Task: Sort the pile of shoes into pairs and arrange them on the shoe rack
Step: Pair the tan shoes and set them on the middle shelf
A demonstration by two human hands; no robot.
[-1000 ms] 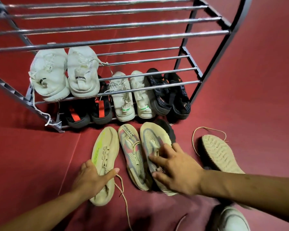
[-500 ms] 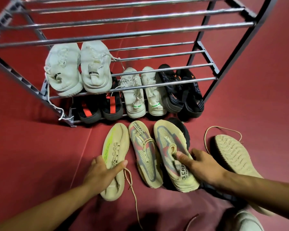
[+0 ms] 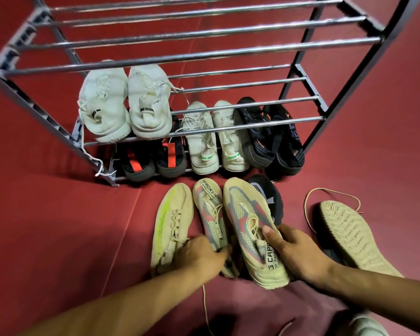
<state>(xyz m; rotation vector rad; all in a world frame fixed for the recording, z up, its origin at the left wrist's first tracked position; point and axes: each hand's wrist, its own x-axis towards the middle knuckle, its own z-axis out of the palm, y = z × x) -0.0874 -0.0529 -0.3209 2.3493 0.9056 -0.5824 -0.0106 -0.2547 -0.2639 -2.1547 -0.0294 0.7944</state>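
Observation:
Two tan knit shoes with grey and pink patterns lie side by side on the red floor in front of the shoe rack (image 3: 204,54). My left hand (image 3: 201,255) grips the heel of the left patterned shoe (image 3: 210,209). My right hand (image 3: 298,253) holds the right patterned shoe (image 3: 247,224) at its heel, thumb inside the collar. A beige shoe with a yellow stripe (image 3: 172,219) lies just left of my left hand. Its likely mate, a beige shoe turned sole-up (image 3: 349,236), is at the right.
A black shoe (image 3: 267,195) lies partly under the right patterned shoe. A white pair (image 3: 126,105) sits on the rack's middle shelf. The bottom shelf holds a black-red pair (image 3: 153,161), an off-white pair (image 3: 214,141) and a black-orange pair (image 3: 269,137). A pale shoe (image 3: 366,323) shows bottom right.
My left hand left the yellow-striped beige shoe and took the left patterned shoe's heel. My right hand slid back to the right patterned shoe's heel and closed on it.

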